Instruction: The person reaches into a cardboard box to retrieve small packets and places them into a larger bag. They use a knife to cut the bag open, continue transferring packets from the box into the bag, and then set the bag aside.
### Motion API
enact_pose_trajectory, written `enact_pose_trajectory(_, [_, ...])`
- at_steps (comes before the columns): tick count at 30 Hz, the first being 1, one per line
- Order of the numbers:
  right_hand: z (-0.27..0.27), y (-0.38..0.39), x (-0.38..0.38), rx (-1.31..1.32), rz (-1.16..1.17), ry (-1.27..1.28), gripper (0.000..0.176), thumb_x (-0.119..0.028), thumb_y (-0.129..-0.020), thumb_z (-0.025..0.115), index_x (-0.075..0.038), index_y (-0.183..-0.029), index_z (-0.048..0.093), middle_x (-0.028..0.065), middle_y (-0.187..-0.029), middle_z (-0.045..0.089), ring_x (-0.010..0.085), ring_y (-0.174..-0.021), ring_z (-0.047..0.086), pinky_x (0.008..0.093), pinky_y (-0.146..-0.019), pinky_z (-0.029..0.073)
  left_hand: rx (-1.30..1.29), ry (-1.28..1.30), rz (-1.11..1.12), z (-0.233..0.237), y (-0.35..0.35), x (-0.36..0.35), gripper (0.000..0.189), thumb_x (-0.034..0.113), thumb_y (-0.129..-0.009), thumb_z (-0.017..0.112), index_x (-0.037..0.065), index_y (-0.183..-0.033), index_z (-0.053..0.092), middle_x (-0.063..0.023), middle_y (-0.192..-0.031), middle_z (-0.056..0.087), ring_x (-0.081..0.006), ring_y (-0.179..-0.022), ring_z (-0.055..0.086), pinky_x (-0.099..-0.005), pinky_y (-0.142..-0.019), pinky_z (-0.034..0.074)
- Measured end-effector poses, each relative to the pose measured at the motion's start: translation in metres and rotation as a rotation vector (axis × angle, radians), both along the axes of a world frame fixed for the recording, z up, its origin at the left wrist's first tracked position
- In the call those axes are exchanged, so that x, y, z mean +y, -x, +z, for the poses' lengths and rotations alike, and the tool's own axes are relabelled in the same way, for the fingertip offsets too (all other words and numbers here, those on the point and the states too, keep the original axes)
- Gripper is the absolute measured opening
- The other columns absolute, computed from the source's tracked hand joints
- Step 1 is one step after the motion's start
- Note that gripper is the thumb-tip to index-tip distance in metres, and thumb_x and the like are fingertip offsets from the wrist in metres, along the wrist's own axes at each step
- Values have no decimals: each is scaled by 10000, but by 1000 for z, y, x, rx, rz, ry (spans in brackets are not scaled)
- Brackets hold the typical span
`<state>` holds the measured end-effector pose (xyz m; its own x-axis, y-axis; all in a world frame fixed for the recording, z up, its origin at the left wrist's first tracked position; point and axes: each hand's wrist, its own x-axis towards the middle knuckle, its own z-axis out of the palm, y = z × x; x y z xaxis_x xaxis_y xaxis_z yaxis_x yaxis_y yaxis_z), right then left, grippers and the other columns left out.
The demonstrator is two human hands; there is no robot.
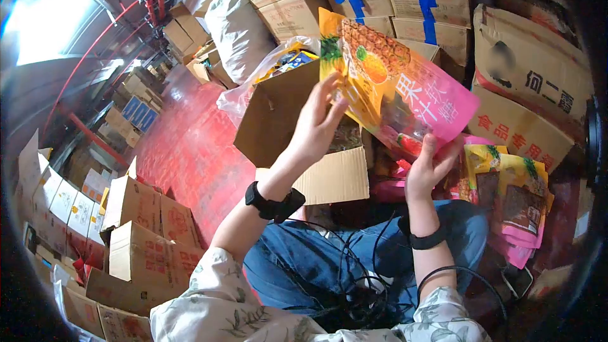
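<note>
In the head view, a patterned shirt (215, 304) lay nearest, down at six o'clock, with blue jeans (285, 266) just beyond it and black cables (347, 259) looped over the lap. From where I stood, the person seemed to be sitting low, a dark watch (275, 202) on the left wrist and a black band (428, 239) on the right.

Near the middle, slightly toward one o'clock, the orange-and-pink pouch (380, 63) was up in the air, tilted, its pineapple picture and white lettering facing the camera. The left hand (316, 123) had its fingers pinched on the orange edge. The right hand (427, 174) touched the lower pink edge, thumb over the front; I couldn't tell how firmly those fingers gripped.

An open carton (272, 104) stood at eleven o'clock beside the left hand, its flap folded out beneath the pouch. More pouches (516, 196) lay heaped between three and four o'clock. Taped cartons (405, 0) were stacked at one, a white sack (237, 35) leaned at eleven, and further boxes (155, 253) sat at eight by the red floor (190, 133).
</note>
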<state>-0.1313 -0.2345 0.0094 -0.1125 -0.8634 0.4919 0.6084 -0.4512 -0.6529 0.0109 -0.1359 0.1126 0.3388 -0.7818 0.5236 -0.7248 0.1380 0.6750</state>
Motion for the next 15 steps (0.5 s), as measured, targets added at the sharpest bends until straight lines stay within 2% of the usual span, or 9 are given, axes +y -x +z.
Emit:
enact_pose_trajectory(3, [-3,-2,5,30,-82,88,522,-186,-876,580,-8,-1294,323,91,-1218,440,188,-1104,437,322,-973,320,230,97,-93,-4,8,-6,444,212,-944,435,32,-1329,307,-130,-1294,428,-201,-1210,399,-334,-990,316])
enact_pose_trajectory(6, [-12,-3,5,47,-115,170,538,-174,-864,598,-7,-1292,318,89,-1213,442,188,-1090,443,320,-955,339,430,39,-116,4,10,-3,430,240,-942,429,35,-1307,333,-118,-1267,443,-203,-1166,437,-329,-966,338])
enact_pose_trajectory(9, [-11,-1,8,34,-70,181,550,-195,-863,600,-8,-1293,312,88,-1214,440,182,-1076,446,322,-943,349,400,119,-53,1,1,-5,423,254,-937,427,28,-1286,352,-104,-1218,467,-195,-1106,470,-314,-945,349])
enact_pose_trajectory(12, [-3,0,9,24,-135,99,536,-210,-864,597,-11,-1280,324,82,-1202,445,176,-1069,449,320,-932,357,178,198,-34,1,4,-6,413,228,-928,435,19,-1277,366,-98,-1192,474,-176,-1102,455,-317,-961,338])
enact_pose_trajectory(14, [-1,1,8,24,-84,69,505,-213,-863,595,-11,-1254,347,77,-1186,450,171,-1059,451,318,-924,360,-24,222,-40,10,7,-5,409,212,-922,438,13,-1275,384,-98,-1205,463,-159,-1118,434,-313,-970,333])
enact_pose_trajectory(15, [-2,1,8,26,-58,53,490,-214,-863,594,-11,-1241,358,75,-1178,453,169,-1054,452,317,-920,362,3,243,-37,16,10,-4,410,211,-919,441,10,-1273,389,-96,-1197,470,-158,-1111,439,-309,-968,334])
